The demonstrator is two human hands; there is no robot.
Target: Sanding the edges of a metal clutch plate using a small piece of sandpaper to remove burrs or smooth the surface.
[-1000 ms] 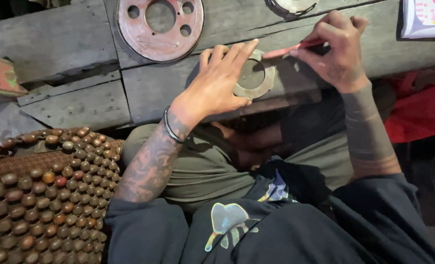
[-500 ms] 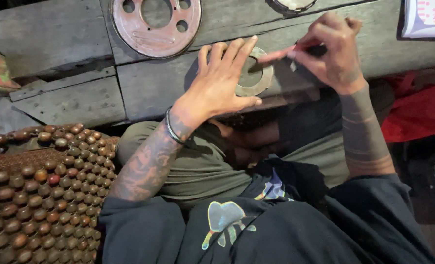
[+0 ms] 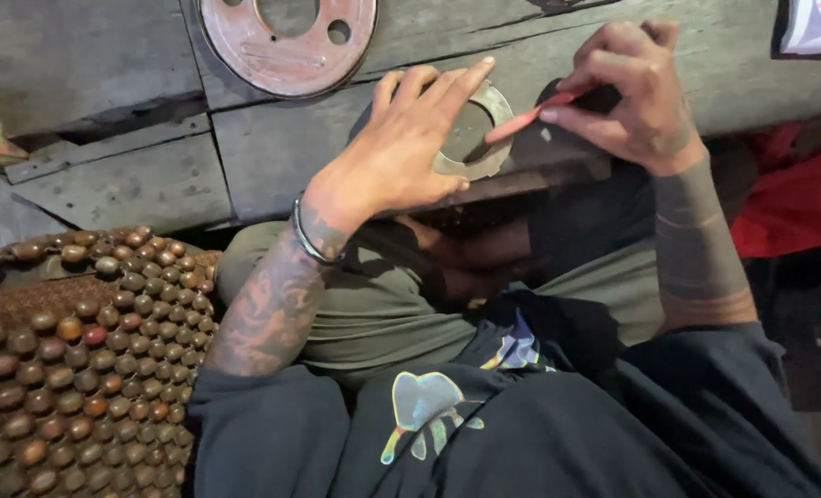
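Grey metal ring pinned flat at the near edge of the wooden bench.

Left hand spread wide, fingers pressing the ring's rim (nothing clasped); right hand pinched shut on a red marker, tip inside the ring's hole. Rusty disc well apart, bare planks between; beaded mat lower left.

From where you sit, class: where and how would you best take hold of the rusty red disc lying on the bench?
Probably grip the red disc at its near rim, coming from the front. It lies flat on the wooden bench, and that edge is free, clear of the left hand.
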